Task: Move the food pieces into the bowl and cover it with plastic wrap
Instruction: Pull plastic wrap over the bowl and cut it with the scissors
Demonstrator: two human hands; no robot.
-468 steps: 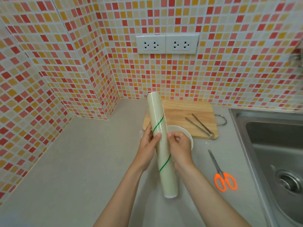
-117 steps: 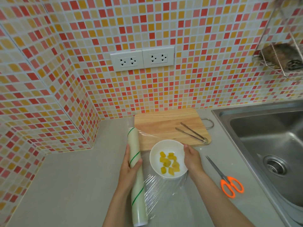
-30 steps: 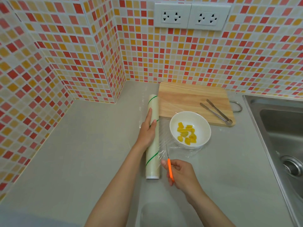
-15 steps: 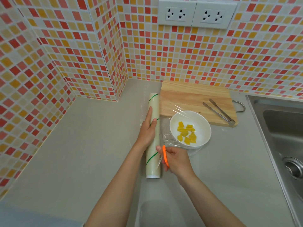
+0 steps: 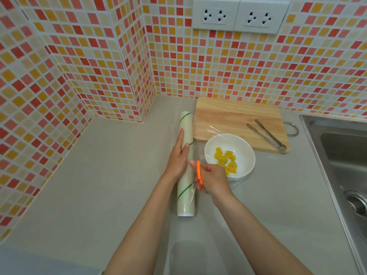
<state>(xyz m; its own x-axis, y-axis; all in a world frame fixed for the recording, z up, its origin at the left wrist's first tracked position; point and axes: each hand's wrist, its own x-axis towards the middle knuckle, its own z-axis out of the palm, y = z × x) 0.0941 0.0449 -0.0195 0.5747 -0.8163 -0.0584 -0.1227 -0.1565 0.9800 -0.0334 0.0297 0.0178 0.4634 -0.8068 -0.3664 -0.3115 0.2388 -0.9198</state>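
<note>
The left hand [image 5: 178, 159] lies flat on the wrap roll [image 5: 186, 165], pressing it on the desk [image 5: 109, 175]. The right hand [image 5: 213, 180] grips orange scissors [image 5: 199, 173] just right of the roll. The bowl [image 5: 245, 155], right of the roll, holds yellow food pieces [image 5: 226, 159] under clear wrap.

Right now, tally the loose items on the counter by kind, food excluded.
Wrap roll: 1
Bowl: 1
Cutting board: 1
Tongs: 1
Scissors: 1, in the right hand
Total: 5
</note>
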